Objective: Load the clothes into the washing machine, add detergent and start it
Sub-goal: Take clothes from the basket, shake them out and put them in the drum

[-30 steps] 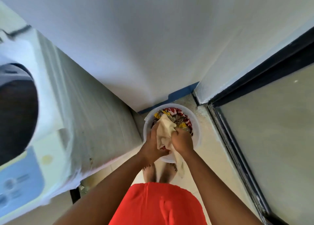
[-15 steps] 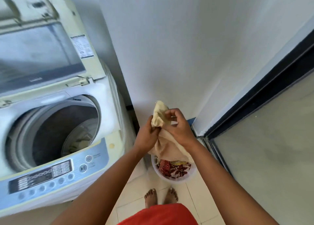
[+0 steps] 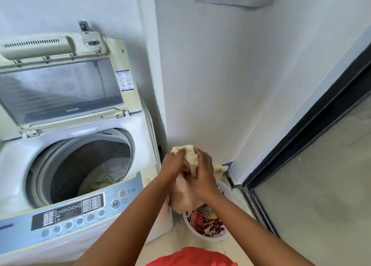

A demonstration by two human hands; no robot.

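Note:
A cream cloth (image 3: 188, 155) is bunched between both my hands, just right of the washing machine (image 3: 138, 125). My left hand (image 3: 173, 165) and my right hand (image 3: 202, 175) both grip it, and its lower part hangs down below them. The machine's lid (image 3: 60, 92) stands raised and the drum (image 3: 86, 169) is open, with a bit of pale fabric at its bottom. On the floor below my hands sits a white basin (image 3: 200, 234) holding red floral and yellow patterned clothes (image 3: 206, 222).
The control panel (image 3: 80, 211) with buttons runs along the machine's front edge. A white wall corner (image 3: 200, 84) rises behind the basin. A dark-framed glass door (image 3: 321, 165) closes off the right side. My red garment (image 3: 190, 257) shows at the bottom.
Both hands lifted the cream cloth out of the basin and raised it beside the machine. The view tilted up from the floor to the open washer.

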